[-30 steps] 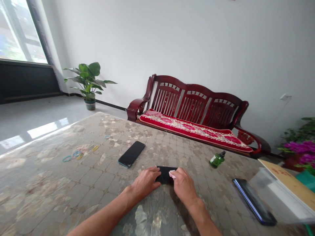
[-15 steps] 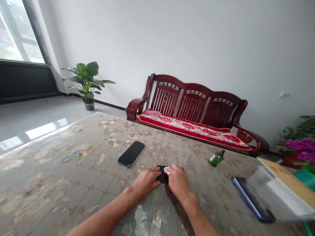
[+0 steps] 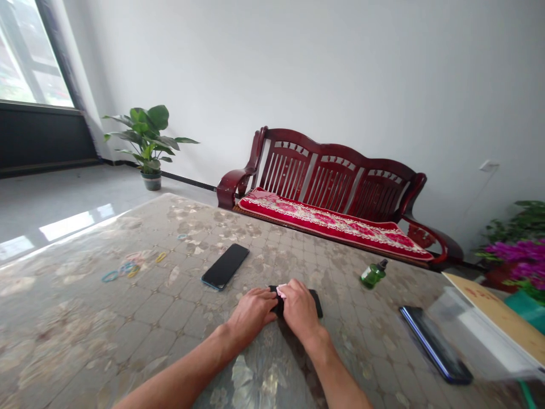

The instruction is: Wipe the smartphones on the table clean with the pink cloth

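Observation:
A black phone [image 3: 317,304] lies flat on the table in front of me, partly covered by both hands. My left hand [image 3: 254,308] grips its left end, with fingers along the far edge and the thumb on the near side. Bunched in the fingers of my right hand [image 3: 300,307] is a small pink cloth [image 3: 281,291], pressed on the phone's upper face close to my left fingertips. Beyond my left hand rests a second phone [image 3: 225,266], dark screen up, touched by neither hand.
The patterned table [image 3: 170,329] carries coloured rubber bands [image 3: 130,268] at left and a green bottle [image 3: 373,275] at right. A blue-edged phone [image 3: 436,343] lies near a clear plastic sleeve and a tan folder [image 3: 498,312]. Behind stands a red wooden bench [image 3: 332,170].
My right hand has slid left along the phone with the pink cloth, uncovering the phone's right end. My left hand keeps its place on the left end.

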`<state>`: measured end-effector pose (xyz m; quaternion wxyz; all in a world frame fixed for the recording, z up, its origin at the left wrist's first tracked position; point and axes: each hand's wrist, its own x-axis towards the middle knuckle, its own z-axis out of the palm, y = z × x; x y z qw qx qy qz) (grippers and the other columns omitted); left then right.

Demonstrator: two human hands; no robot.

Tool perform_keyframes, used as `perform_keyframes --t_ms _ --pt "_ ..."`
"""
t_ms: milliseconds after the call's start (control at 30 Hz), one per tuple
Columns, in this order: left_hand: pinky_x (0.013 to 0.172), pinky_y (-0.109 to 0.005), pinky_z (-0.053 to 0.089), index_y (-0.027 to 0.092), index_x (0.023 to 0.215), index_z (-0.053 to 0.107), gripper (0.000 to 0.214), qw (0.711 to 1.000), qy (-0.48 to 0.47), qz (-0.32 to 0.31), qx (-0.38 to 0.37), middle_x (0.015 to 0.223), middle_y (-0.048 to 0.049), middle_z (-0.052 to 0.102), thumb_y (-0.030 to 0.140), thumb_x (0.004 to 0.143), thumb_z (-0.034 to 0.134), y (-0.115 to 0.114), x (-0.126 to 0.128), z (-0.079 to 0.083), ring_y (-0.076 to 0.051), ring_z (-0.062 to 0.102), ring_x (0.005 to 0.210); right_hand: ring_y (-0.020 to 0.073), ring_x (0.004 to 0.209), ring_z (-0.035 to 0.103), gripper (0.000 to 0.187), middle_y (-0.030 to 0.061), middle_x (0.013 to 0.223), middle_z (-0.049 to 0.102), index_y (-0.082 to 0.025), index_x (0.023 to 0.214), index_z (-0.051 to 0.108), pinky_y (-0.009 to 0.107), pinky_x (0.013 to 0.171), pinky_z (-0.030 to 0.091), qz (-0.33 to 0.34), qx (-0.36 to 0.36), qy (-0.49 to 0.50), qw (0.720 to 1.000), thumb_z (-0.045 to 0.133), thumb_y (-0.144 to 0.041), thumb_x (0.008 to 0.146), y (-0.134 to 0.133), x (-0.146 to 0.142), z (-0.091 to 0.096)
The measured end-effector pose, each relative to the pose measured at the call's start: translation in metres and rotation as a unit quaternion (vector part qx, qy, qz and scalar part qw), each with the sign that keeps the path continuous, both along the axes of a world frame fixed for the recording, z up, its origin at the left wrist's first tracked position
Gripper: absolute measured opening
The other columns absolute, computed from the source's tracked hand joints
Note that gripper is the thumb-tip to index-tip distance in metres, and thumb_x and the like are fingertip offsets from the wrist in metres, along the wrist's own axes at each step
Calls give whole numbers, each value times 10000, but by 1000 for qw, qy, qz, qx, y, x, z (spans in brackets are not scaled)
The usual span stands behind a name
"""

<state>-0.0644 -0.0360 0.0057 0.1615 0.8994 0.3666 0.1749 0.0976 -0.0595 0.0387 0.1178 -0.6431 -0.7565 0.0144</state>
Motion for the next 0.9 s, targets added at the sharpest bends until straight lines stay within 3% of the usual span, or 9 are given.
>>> perform_keyframes --t_ms 300,600,900 --pt "1095 -365 381 203 1058 721 194 1000 -23 -1 -19 1181 -79 697 240 873 674 -1 -2 0 -244 618 1145 185 928 591 338 79 940 663 -233 955 749 253 779 382 -99 -15 -29 995 453 -81 894 -2 32 2" --pt "1048 -328 407 211 1000 718 134 999 -41 -20 -27 1139 -62 707 230 883 656 3 -1 -6 -234 616 1129 168 950 578 288 41 954 651 -270 994 726 228 810 385 -1 -2 5 1000 463 -166 940 8 -9 0" --pt "1001 -309 430 218 998 709 140 998 -43 6 -48 1028 -48 716 208 885 628 -1 -2 2 -215 648 1022 162 913 594 330 40 908 653 -257 929 738 225 799 396 24 -37 20 999 456 -92 886 -16 -1 10"
